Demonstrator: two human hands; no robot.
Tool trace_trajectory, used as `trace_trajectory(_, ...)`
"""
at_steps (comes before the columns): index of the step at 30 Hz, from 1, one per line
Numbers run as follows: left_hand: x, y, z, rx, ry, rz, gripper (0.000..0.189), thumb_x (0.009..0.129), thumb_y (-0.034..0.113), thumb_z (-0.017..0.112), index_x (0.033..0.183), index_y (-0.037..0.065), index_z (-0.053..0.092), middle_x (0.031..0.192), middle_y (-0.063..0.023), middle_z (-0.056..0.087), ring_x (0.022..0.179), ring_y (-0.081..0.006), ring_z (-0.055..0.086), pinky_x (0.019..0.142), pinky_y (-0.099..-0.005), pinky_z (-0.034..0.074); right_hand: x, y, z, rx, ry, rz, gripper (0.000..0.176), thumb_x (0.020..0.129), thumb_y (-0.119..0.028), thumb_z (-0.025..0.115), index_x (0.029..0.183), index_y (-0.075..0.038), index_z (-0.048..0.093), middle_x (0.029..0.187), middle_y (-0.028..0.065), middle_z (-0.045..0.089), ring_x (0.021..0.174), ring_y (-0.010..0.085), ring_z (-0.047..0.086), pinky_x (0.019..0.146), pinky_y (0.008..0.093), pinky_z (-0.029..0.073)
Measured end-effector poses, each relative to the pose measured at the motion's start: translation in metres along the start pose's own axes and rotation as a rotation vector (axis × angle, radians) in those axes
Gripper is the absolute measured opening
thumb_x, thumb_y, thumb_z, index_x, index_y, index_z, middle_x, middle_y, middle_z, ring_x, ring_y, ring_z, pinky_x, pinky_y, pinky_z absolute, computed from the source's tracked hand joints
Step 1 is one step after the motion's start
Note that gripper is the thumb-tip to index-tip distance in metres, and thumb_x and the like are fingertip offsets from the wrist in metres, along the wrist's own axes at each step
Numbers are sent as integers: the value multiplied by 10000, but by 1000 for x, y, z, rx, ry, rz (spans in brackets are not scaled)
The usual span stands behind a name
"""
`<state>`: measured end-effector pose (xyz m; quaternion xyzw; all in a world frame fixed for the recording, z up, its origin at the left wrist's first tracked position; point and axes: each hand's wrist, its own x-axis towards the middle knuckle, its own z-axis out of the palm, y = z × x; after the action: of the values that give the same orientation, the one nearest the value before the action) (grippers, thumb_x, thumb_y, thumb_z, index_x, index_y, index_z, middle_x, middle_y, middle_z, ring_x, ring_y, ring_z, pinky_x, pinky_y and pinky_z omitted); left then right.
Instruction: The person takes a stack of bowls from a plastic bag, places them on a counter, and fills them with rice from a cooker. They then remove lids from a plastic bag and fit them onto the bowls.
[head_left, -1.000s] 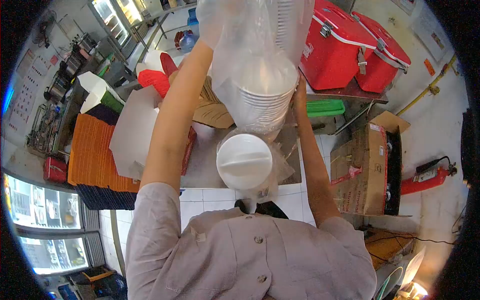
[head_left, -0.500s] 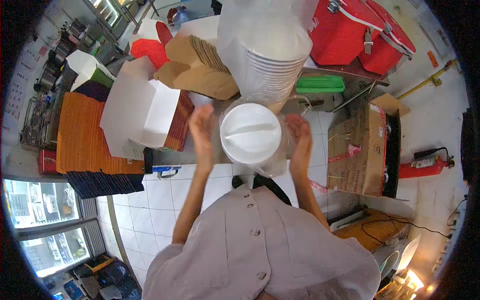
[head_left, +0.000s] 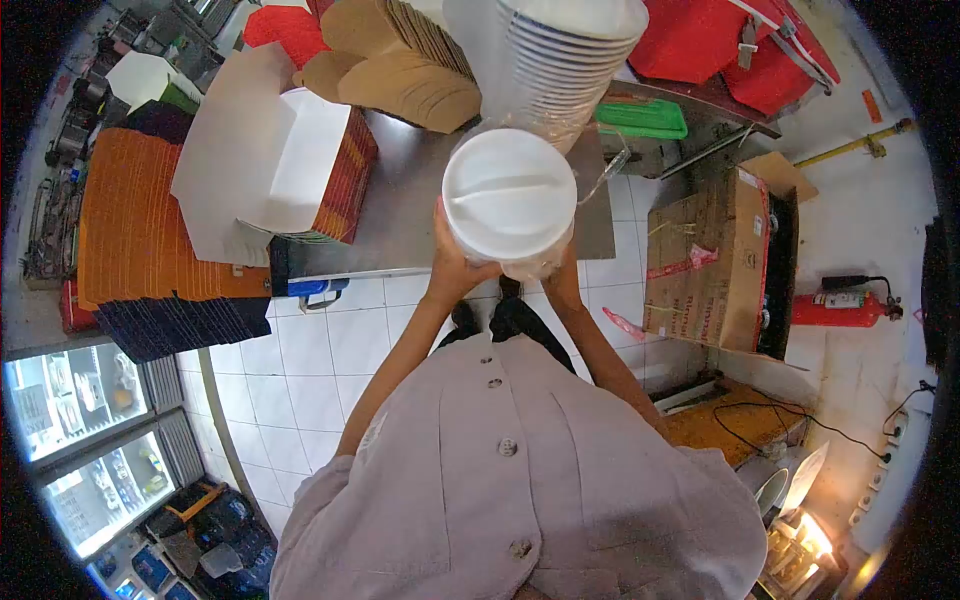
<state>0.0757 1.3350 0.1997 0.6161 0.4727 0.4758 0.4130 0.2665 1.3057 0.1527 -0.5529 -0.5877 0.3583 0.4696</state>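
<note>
Kitchen-type back room with a white tiled floor (head_left: 290,360) and a steel desk (head_left: 400,215) running across the top of my feed. Everything below is placed off that desk.

Right at the desk's near edge, both hands are up with a stack of plates (head_left: 508,195) between them. The plates are white and round, with a ridge across the top one and clear plastic wrap around them. The left hand (head_left: 452,265) is clamped on the stack's lower left side, fingers curled up against it. The right hand (head_left: 562,278) grips the underside on the other side, mostly hidden by the stack. The stack is off the desk surface, hanging half over its front edge.

On the desk just behind the stack is a taller pile of white bowls (head_left: 565,50) in a clear bag. Further left on the desk are flat brown cartons (head_left: 400,65), and near its left end sits an open white box (head_left: 270,160). Off the desk's left end there's a big orange stack of flats (head_left: 130,220). At the far right end of the desk are a green tray (head_left: 640,115) and red coolers (head_left: 740,40). On the floor to the right of the desk stand a cardboard box (head_left: 715,260) and a fire extinguisher (head_left: 840,305).
</note>
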Motion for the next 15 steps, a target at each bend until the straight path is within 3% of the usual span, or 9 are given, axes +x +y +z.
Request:
trace_trajectory(1,-2,0,-1,15,-13,-14,1283,446,333,866,1359,-32,42,1350,-207,228,1251,-343,281,1040,-411,251,-5,6,-5,-109,-67,14,582,852,-110,519,1344,17,236,1372,211,286,1272,354,279,1053,402,235)
trace_trajectory(2,-2,4,-2,31,-24,-26,1292,445,343,865,1361,-31,35,1357,-210,215,1261,-342,266,1044,-408,244,-3,10,-9,-396,-24,-209,507,803,-70,559,1264,13,367,1332,214,332,1196,346,385,1018,388,305)
trace_trajectory(5,-4,14,-7,138,-3,63,1317,447,414,847,1367,-26,14,1382,-218,163,1292,-345,202,1057,-414,212,1,-17,-40,-377,32,-127,383,754,-38,591,1125,-3,500,1228,209,436,1071,331,486,916,373,399)
trace_trajectory(7,-8,19,-10,127,51,165,1331,452,473,827,1370,-23,1,1393,-225,128,1308,-350,160,1064,-424,187,22,-79,-58,-306,344,-283,272,728,-9,597,996,-18,555,1070,174,536,949,317,538,815,359,440)
trace_trajectory(10,-16,31,-12,-25,139,293,1326,476,534,794,1372,-25,-8,1397,-237,95,1314,-364,130,1067,-437,160,40,-171,-72,-306,313,-480,248,718,0,598,963,-23,570,955,130,578,931,283,551,789,336,436)
trace_trajectory(13,-8,66,-6,-40,184,331,1270,531,519,779,1370,-33,2,1392,-244,90,1298,-378,154,1060,-444,162,46,-230,-60,-272,-92,-480,237,721,-70,615,952,-38,575,929,127,587,868,265,571,768,331,444)
trace_trajectory(15,0,72,-1,69,189,303,1221,567,473,779,1369,-37,13,1388,-248,100,1288,-379,174,1055,-440,169,55,-218,-45,-408,-339,-551,201,723,-127,623,895,-25,598,875,135,601,802,257,584,737,331,453)
